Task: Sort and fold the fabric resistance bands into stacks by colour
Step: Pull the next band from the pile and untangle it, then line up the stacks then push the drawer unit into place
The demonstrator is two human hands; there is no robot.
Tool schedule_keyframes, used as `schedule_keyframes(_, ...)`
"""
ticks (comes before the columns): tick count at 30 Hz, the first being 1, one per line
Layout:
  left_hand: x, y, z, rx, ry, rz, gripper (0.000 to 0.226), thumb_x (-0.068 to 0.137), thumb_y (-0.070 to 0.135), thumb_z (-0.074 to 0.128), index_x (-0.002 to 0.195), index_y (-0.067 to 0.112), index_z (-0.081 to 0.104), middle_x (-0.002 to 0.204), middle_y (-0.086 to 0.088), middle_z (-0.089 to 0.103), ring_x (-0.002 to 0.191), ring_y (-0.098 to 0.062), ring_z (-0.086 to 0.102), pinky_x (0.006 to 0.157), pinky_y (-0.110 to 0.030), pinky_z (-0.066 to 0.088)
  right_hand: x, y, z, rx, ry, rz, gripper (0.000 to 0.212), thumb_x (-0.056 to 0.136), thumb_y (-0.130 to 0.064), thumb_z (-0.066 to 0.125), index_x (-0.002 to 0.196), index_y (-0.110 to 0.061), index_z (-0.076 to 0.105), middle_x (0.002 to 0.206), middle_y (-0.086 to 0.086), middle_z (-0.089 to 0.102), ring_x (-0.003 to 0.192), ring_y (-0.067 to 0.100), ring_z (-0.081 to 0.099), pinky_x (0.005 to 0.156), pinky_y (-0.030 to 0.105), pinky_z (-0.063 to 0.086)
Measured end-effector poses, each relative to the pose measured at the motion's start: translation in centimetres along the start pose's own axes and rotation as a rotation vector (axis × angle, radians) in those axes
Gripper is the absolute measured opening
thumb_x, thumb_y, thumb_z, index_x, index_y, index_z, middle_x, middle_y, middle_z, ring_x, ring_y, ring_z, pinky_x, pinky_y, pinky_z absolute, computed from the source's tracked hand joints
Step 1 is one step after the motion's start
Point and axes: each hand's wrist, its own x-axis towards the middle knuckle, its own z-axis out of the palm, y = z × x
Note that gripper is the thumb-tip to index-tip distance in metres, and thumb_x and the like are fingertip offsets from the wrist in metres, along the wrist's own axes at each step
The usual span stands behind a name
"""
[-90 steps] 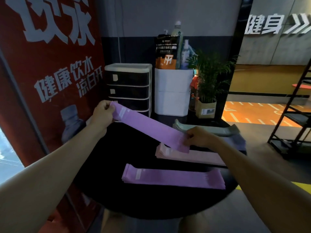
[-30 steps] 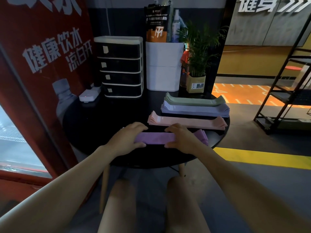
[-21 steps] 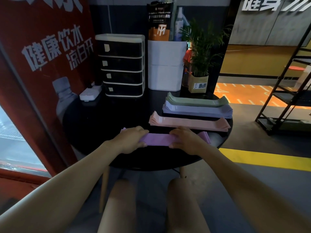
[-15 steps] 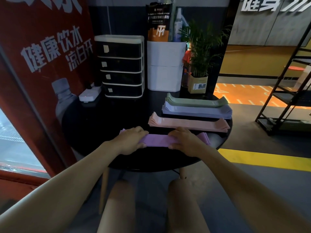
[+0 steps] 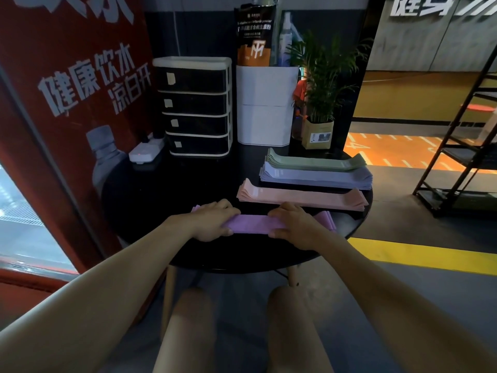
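Four stacks of fabric bands lie on the round black table point(image 5: 150, 195). Nearest me is the purple stack point(image 5: 254, 224). My left hand point(image 5: 212, 222) rests palm down on its left part and my right hand point(image 5: 294, 224) on its right part, fingers curled over the top purple band. Only the middle and the two ends of the purple stack show. Behind it lie a pink stack point(image 5: 301, 199), a lavender-blue stack point(image 5: 314, 179) and a green stack point(image 5: 314, 161), all flat and parallel.
At the back of the table stand a black drawer unit point(image 5: 196, 106), a white box point(image 5: 266, 106) holding a pouch and bottles, a potted plant point(image 5: 320, 103) and a white power strip point(image 5: 146, 152). A red poster stands at left, a black metal rack point(image 5: 462, 146) at right.
Three seconds ago I held one purple band stretched in the air between both hands. It now lies on the purple stack under both hands. Over the last second the hands have barely moved.
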Motion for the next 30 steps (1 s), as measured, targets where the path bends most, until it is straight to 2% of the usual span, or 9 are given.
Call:
schedule_keyframes(4,0.0,-0.2,-0.4,-0.106,0.017,0.014,0.062,0.093,0.038,0.052,0.147,0.024,0.025,0.145,0.003,0.025,0.131,-0.020,0.034,0.110,-0.039,0.030,0.3,-0.2,-0.7,-0.004,-0.050,0.002,0.061,0.087,-0.038,0.062,0.140,-0.020,0.038,0.136,0.006,0.038,0.128,0.025,0.036,0.106,0.038,0.033)
schedule_keyframes(7,0.1,-0.6,-1.8,-0.308,0.165,0.026,0.053,0.092,0.031,0.056,0.141,0.021,0.039,0.138,-0.001,0.036,0.126,-0.018,0.042,0.109,-0.032,0.034,1.4,-0.8,-2.1,0.012,-0.024,-0.022,0.058,0.088,-0.035,0.062,0.139,-0.016,0.042,0.133,0.011,0.043,0.124,0.028,0.041,0.103,0.036,0.036)
schedule_keyframes(10,0.4,-1.3,-3.7,-0.388,0.334,-0.013,0.045,0.091,0.025,0.058,0.134,0.016,0.047,0.129,-0.003,0.044,0.120,-0.015,0.047,0.097,-0.020,0.035,3.2,-1.4,-3.7,0.158,0.062,0.019,0.053,0.087,-0.030,0.065,0.133,-0.012,0.048,0.129,0.010,0.049,0.121,0.025,0.048,0.097,0.026,0.036)
schedule_keyframes(12,0.8,-2.2,-4.9,-0.423,0.429,-0.053,0.043,0.091,0.025,0.060,0.131,0.016,0.050,0.126,-0.003,0.047,0.117,-0.013,0.049,0.094,-0.019,0.035,4.9,-2.0,-4.7,0.233,0.133,0.041,0.046,0.088,-0.025,0.064,0.128,-0.009,0.053,0.122,0.009,0.056,0.117,0.024,0.053,0.090,0.021,0.036)
schedule_keyframes(14,1.4,-3.6,-5.8,-0.454,0.504,-0.086,0.041,0.090,0.024,0.060,0.129,0.015,0.051,0.125,-0.003,0.049,0.115,-0.013,0.050,0.094,-0.020,0.037,7.1,-2.5,-5.5,0.282,0.196,0.051,0.039,0.088,-0.022,0.065,0.122,-0.004,0.056,0.109,0.010,0.059,0.108,0.024,0.057,0.085,0.022,0.039)
schedule_keyframes(16,2.3,-5.4,-6.5,-0.489,0.558,-0.111,0.040,0.090,0.024,0.061,0.127,0.015,0.052,0.126,-0.005,0.051,0.112,-0.012,0.051,0.093,-0.020,0.037,9.9,-3.0,-5.9,0.336,0.237,0.065,0.038,0.086,-0.019,0.066,0.118,-0.001,0.058,0.101,0.007,0.056,0.097,0.019,0.055,0.090,0.030,0.044)
schedule_keyframes(19,3.9,-8.6,-7.7,-0.517,0.578,-0.155,0.039,0.090,0.024,0.060,0.127,0.016,0.052,0.128,-0.005,0.049,0.113,-0.012,0.050,0.094,-0.021,0.037,14.8,-3.1,-6.2,0.362,0.283,0.086,0.037,0.084,-0.019,0.069,0.114,-0.001,0.060,0.095,0.006,0.056,0.091,0.018,0.054,0.095,0.037,0.045)
schedule_keyframes(25,8.5,-16.8,-10.6,-0.555,0.583,-0.245,0.041,0.092,0.023,0.058,0.130,0.011,0.049,0.130,-0.008,0.050,0.118,-0.019,0.050,0.095,-0.024,0.038,24.3,-2.9,-6.9,0.347,0.253,0.144,0.043,0.085,-0.023,0.068,0.122,-0.004,0.056,0.116,0.015,0.061,0.106,0.027,0.059,0.088,0.026,0.041)
schedule_keyframes(30,10.1,-21.8,-13.3,-0.564,0.575,-0.334,0.041,0.093,0.024,0.055,0.131,0.010,0.047,0.131,-0.006,0.048,0.121,-0.020,0.049,0.094,-0.024,0.039,29.4,-4.0,-9.3,0.272,0.220,0.201,0.043,0.087,-0.025,0.064,0.125,-0.007,0.053,0.122,0.015,0.055,0.110,0.031,0.056,0.093,0.035,0.044)
